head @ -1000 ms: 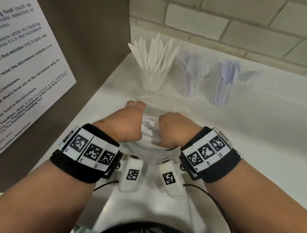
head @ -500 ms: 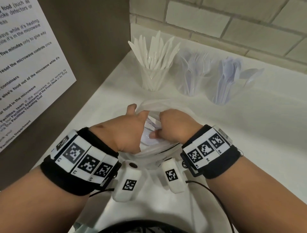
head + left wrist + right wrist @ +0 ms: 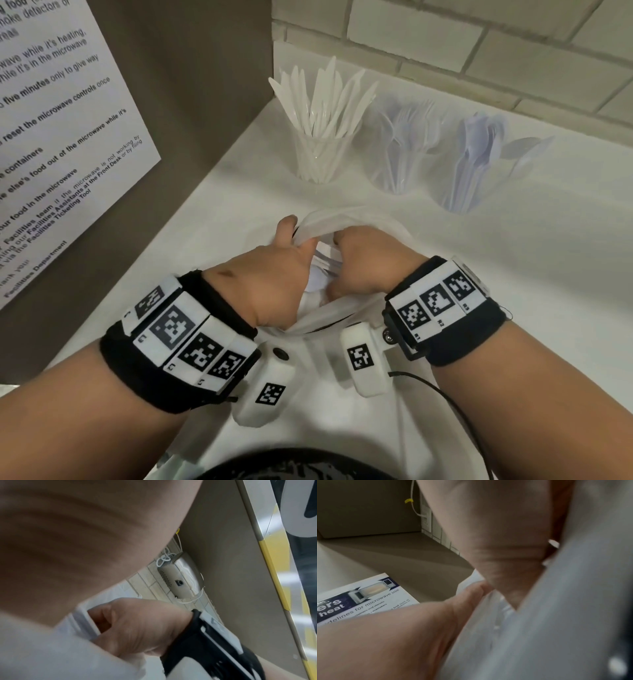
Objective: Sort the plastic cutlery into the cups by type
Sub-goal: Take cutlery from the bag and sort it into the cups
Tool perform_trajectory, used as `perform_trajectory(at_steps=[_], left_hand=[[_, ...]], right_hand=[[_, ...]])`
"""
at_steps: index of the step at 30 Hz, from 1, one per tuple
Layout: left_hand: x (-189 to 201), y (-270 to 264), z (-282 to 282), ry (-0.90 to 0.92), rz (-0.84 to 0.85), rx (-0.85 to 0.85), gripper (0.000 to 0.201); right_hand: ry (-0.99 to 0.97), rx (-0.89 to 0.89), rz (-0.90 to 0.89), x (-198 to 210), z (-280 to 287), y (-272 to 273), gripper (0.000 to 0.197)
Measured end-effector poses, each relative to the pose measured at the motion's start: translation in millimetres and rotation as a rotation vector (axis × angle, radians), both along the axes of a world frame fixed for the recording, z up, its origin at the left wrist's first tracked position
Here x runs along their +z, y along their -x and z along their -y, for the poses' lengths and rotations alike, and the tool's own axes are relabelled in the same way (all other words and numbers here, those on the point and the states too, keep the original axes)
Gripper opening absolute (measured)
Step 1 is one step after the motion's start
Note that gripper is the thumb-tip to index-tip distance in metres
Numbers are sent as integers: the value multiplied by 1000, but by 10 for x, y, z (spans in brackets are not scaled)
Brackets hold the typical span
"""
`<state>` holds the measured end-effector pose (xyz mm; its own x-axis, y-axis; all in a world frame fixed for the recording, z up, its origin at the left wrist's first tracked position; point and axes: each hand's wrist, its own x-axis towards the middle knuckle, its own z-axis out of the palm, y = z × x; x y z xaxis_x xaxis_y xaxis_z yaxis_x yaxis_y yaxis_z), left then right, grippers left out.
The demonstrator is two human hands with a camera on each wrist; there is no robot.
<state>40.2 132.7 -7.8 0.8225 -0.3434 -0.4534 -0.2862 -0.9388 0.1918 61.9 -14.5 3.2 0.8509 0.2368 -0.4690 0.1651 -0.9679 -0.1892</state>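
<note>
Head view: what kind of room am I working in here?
Probably a shared workplace kitchenette: a microwave-use notice signed by a facilities team, a white counter against tiled wall, and cups of plastic cutlery.

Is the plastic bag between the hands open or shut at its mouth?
Open: the left hand and right hand each grip the plastic bag rim, spreading it; white cutlery shows inside.

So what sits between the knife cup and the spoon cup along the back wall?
In the head view, the fork cup stands between the knife cup and the spoon cup. All three are upright in a row on the white counter.
</note>
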Motion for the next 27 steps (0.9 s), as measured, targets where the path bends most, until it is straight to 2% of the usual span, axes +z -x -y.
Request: perform_trajectory(at_steps=[3,7,11,14,16,18,20,24,27], left_hand=[[13,-51,-23,69,1,39,87],[94,-163,-68,161,7,104,77],[139,-220,-85,269,-9,105,65],[131,-204,-65,313,-12,61,56],[143,-192,-90,380,-13,77,56],[179,-187,-135,477,-14,117,58],[209,-201,-170,539,14,144,58],[196,-296,-251,453,76,206,67],[160,-282,-291,347,65,231,73]], right_hand=[[-7,-77,-30,-29,-10,-12,39],[-2,-86,-27,-77,9,-19,30],[-77,-87,8,-117,27,-33,37],[-152,-152,-37,-154,51,-12,31],[-177,-164,-37,-161,75,2,32],[-166,-121,-11,-143,95,18,43],[-153,-67,30,-124,107,29,41],[-214,-10,46,-117,116,63,26],[-283,11,79,-110,146,83,24]])
